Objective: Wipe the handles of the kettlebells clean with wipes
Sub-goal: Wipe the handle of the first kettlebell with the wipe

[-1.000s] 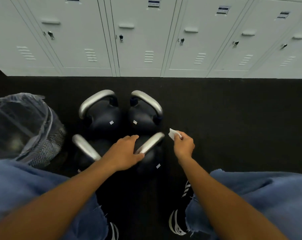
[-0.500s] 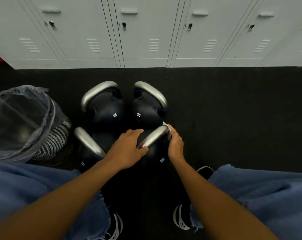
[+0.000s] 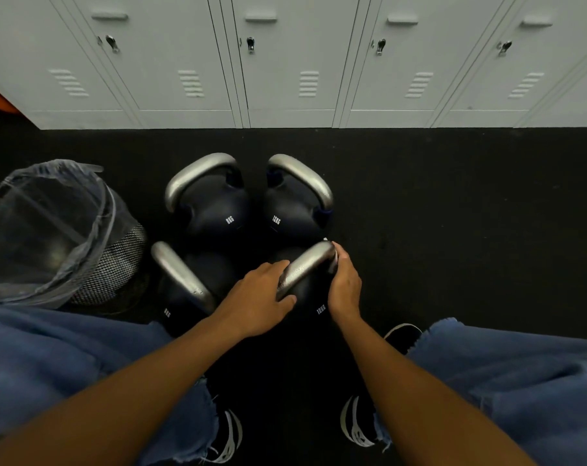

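Note:
Several dark kettlebells with silver handles stand close together on the black floor. My left hand (image 3: pixel 258 297) grips the near end of the handle (image 3: pixel 303 265) of the front right kettlebell (image 3: pixel 314 297). My right hand (image 3: pixel 344 285) holds a white wipe (image 3: pixel 334 258) against the far end of that handle; only a thin edge of the wipe shows. The front left kettlebell (image 3: pixel 181 280) and the two rear ones (image 3: pixel 214 210) (image 3: pixel 292 210) stand untouched.
A mesh bin lined with a clear plastic bag (image 3: pixel 49 230) stands at the left, beside the kettlebells. Grey lockers (image 3: pixel 285 62) run along the far edge of the floor. My knees in blue jeans and my dark shoes (image 3: pixel 229 435) fill the foreground.
My right hand moved left and down from open air onto the far end of the front right handle, pressing the wipe against it. My left hand kept its hold on the handle.

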The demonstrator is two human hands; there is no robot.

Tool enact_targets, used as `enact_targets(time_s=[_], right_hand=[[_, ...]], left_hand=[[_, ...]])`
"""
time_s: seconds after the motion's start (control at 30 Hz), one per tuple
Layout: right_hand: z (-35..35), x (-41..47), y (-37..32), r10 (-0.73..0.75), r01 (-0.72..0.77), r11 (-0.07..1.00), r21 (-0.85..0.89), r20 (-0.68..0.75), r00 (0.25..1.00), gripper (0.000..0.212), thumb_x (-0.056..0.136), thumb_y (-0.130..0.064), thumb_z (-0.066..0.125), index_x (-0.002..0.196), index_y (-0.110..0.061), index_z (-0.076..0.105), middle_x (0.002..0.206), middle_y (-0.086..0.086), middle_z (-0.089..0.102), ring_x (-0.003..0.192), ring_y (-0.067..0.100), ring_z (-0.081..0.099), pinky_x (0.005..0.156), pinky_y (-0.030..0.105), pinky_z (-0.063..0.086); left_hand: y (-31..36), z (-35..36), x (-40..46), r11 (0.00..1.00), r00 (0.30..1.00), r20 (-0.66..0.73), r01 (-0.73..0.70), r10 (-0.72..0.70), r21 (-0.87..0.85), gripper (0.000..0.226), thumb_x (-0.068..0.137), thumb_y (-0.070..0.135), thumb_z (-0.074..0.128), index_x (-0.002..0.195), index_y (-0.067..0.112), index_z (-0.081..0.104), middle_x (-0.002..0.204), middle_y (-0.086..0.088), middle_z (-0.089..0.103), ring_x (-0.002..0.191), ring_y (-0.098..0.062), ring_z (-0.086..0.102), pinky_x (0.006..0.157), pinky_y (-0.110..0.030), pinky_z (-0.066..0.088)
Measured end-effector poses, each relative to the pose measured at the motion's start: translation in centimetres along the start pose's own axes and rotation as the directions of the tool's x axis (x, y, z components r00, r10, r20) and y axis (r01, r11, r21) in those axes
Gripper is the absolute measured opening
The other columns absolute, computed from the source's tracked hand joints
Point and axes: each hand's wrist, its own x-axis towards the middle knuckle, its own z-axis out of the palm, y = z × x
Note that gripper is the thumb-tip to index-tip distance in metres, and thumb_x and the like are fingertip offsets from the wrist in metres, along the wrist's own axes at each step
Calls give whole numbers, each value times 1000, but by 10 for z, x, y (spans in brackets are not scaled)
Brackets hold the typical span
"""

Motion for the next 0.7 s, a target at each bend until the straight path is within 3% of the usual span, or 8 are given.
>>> enact_targets(time_s=[0.03,0.1,0.2,0.27,0.47,0.53,0.63,0.7], right_hand=[[-1,1,1,25,-25,1000,-7,-1,1000,40,110,-44,31,122,-40,69,116,-11,67,111,5,59,91,20,43],[-1,7,2,107,-106,993,-42,21,994,42,110,-49,26,104,-45,67,106,-13,63,103,7,57,97,27,41],[2,20,1,177,-177,984,-5,67,982,67,96,-72,25,119,-33,74,121,-5,69,119,16,61,115,42,40],[2,32,8,177,-180,983,46,70,982,73,89,-78,26,114,-33,77,118,0,75,118,20,65,113,46,44],[-3,20,3,104,-90,986,144,-98,990,57,107,-47,27,98,-24,78,96,-1,80,99,16,73,101,43,53],[-4,17,11,135,-123,985,124,-93,986,56,106,-53,26,98,-30,77,100,-4,79,104,14,71,105,43,50],[-2,23,14,190,-193,978,78,44,981,60,98,-70,22,106,-38,72,120,-2,74,119,18,64,114,46,44],[-3,35,13,201,-208,976,59,99,975,67,88,-81,22,100,-40,75,122,-2,72,122,19,62,115,47,41]], left_hand=[[-1,1,1,1000,1000,-10,2,-2,7,71,92,40,69,153,22,40,135,0,56,124,-24,56,104,-38,46],[-2,2,2,1000,999,-36,6,-6,12,67,90,40,70,150,24,44,130,-1,59,119,-26,60,101,-41,49],[-3,3,1,1000,997,-70,21,-20,10,63,88,39,72,146,25,50,126,-2,62,116,-27,62,99,-42,50],[-3,3,1,1000,995,-98,28,-27,7,59,87,39,73,141,26,55,124,-1,64,114,-26,63,98,-42,51],[-2,4,-3,994,988,-140,76,-65,77,44,86,43,74,125,28,62,114,2,66,106,-25,65,87,-37,51],[-1,5,-4,990,984,-159,93,-75,105,39,85,45,73,119,29,62,110,3,66,102,-26,65,84,-36,50],[1,8,-3,989,980,-179,106,-86,106,39,85,46,73,118,28,62,110,3,66,100,-27,65,82,-36,50],[0,9,-4,989,979,-189,102,-81,103,39,86,45,73,119,28,62,112,3,66,100,-27,65,82,-37,50]])
